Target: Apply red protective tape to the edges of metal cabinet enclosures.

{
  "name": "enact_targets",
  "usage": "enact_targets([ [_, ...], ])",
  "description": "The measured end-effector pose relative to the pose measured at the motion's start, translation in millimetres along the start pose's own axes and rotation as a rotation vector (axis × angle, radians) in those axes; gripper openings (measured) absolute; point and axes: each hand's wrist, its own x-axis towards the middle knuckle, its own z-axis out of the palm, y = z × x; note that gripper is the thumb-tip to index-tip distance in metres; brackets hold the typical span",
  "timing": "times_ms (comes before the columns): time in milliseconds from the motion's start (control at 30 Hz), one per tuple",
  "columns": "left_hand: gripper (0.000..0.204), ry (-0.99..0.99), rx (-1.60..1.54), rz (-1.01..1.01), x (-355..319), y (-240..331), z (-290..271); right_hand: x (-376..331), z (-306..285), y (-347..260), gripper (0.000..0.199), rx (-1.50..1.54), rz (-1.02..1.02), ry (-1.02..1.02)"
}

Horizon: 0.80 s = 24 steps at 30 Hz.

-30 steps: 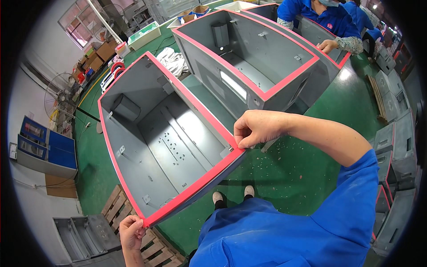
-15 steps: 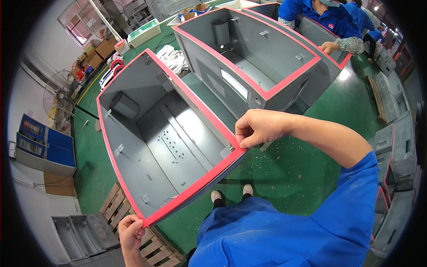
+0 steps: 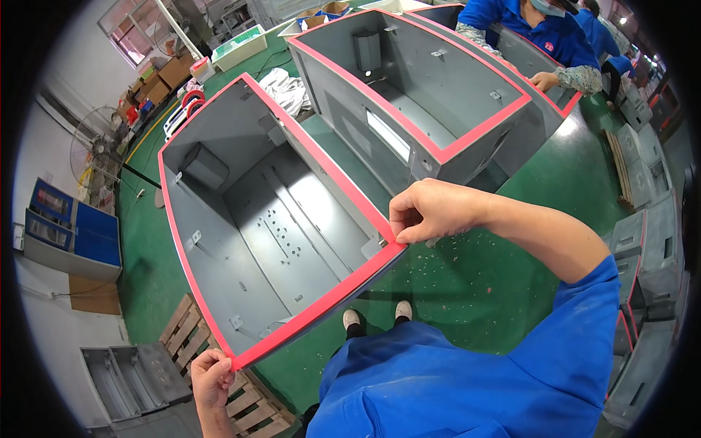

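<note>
In front of me stands a grey sheet-metal cabinet, its open side facing up and its rim lined with red tape. My left hand pinches thumb and finger at the rim's near left corner, on the tape. At the near right corner my right hand is closed in the same kind of pinch, its fingertips at the tape there. The strip between both hands runs along the near edge. What lies right between the fingertips is mostly covered by them.
A second taped cabinet stands close behind to the right. Beyond it a co-worker in blue rests a hand on another cabinet. A wooden pallet lies at the left. White cloth, a standing fan and stacked grey cabinets surround the area.
My hands hold the same corners, with hardly any movement. The view has shifted slightly. The co-worker's hand has moved a little on the far cabinet.
</note>
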Motion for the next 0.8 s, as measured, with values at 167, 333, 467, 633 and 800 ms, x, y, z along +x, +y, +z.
enact_targets([
  [167,0.012,-0.019,0.007,0.008,0.1,-0.7,-1.9,-1.1,1.8,1.6,0.01,0.021,-0.026,0.017],
  [333,0.012,-0.018,0.006,0.013,-0.2,0.0,0.2,0.5,-0.7,1.2,0.011,0.026,-0.022,-0.012],
  [467,0.012,-0.012,0.002,0.014,0.2,-0.9,-0.6,2.9,-2.9,0.4,0.012,0.012,-0.008,-0.044],
  [633,0.013,-0.01,-0.014,0.011,0.0,-1.3,0.2,4.4,-6.0,-3.1,0.013,-0.011,0.02,-0.09],
  [800,0.012,-0.023,-0.016,0.019,1.0,-1.4,0.9,7.2,-7.4,1.5,0.013,0.03,0.05,-0.131],
])
